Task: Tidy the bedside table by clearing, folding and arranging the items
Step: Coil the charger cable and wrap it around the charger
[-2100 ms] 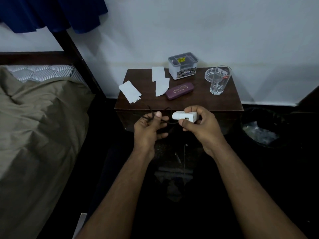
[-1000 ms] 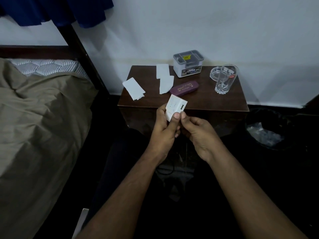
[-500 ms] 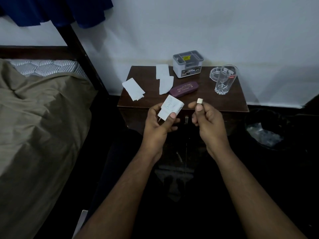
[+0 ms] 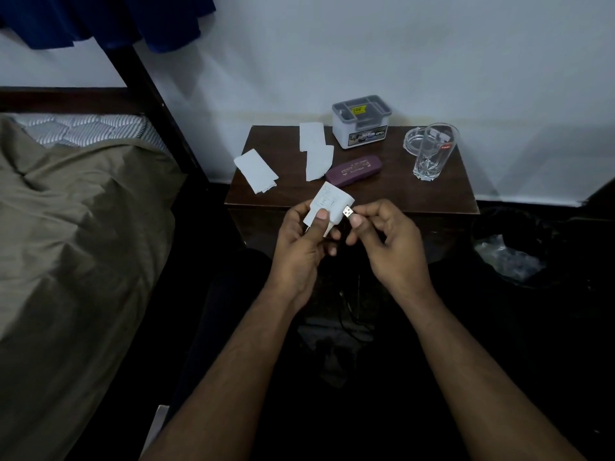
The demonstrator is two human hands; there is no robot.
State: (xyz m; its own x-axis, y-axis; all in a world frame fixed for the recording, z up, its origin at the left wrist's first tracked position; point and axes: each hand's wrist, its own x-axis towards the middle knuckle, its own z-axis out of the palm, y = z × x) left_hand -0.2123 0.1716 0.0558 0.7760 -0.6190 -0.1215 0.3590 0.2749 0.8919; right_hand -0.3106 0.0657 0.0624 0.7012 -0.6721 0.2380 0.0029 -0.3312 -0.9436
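- Here, your left hand (image 4: 304,242) grips the white charger block (image 4: 327,206), thumb pressed on its printed face, fingers curled behind it.
- Your right hand (image 4: 386,241) pinches the USB plug (image 4: 347,211) between thumb and forefinger; the metal tip points toward 10 o'clock and sits just beside the block's right edge. You cannot tell from this view whether it touches.
- Both hands hover just in front of the near edge of the bedside table (image 4: 442,191).
- At 12 o'clock from your hands, the maroon glasses case (image 4: 353,170) lies on the table, tilted up to the right.
- At 11 o'clock lie two overlapping white paper slips (image 4: 314,149); another folded paper (image 4: 255,171) lies near the table's left edge, at about 10 o'clock.
- Farther back at 12 o'clock, a grey lidded box (image 4: 361,123) stands by the wall.
- At 1 o'clock stands an upright drinking glass (image 4: 432,153), with a clear glass ashtray (image 4: 412,141) just behind it.
- At 3 o'clock, a dark bin (image 4: 512,251) with a plastic liner stands on the floor.
- At 9 o'clock is the bed with an olive sheet (image 4: 76,234).
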